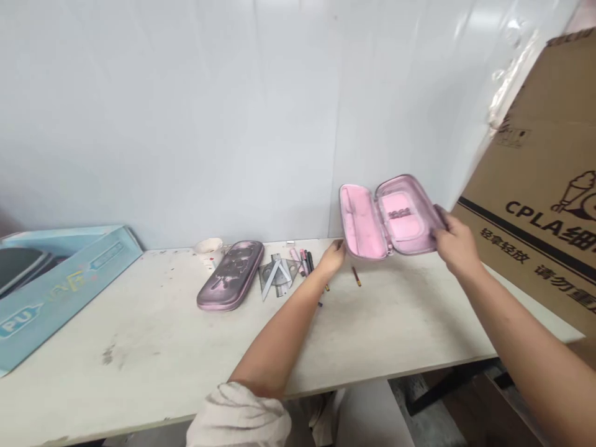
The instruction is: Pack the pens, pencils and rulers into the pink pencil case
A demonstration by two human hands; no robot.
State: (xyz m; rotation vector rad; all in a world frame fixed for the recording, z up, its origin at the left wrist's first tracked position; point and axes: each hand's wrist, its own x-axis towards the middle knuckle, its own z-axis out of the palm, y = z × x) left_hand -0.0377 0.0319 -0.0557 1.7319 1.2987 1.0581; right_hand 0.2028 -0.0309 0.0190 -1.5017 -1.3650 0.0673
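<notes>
An open pencil case [361,220], pink inside with a darker purple-pink shell, is raised above the table between my two hands. My right hand [455,242] is closed around its right edge. My left hand [332,257] grips the lower left edge, with the fingertips partly hidden behind the case. Below the case shows a short dark pencil [356,277]. Beside my left hand lie several pens and markers [305,261], partly covered by my forearm. Left of these are clear set squares and rulers [278,274] in a loose pile.
A second pencil case [231,276], shut and shiny purple-pink, lies left of the rulers. Behind it is a small pale bowl-like item [208,246]. A light blue box [69,279] stands at the table's left; a large cardboard carton [535,186] leans at the right. A white wall [186,124] backs the table.
</notes>
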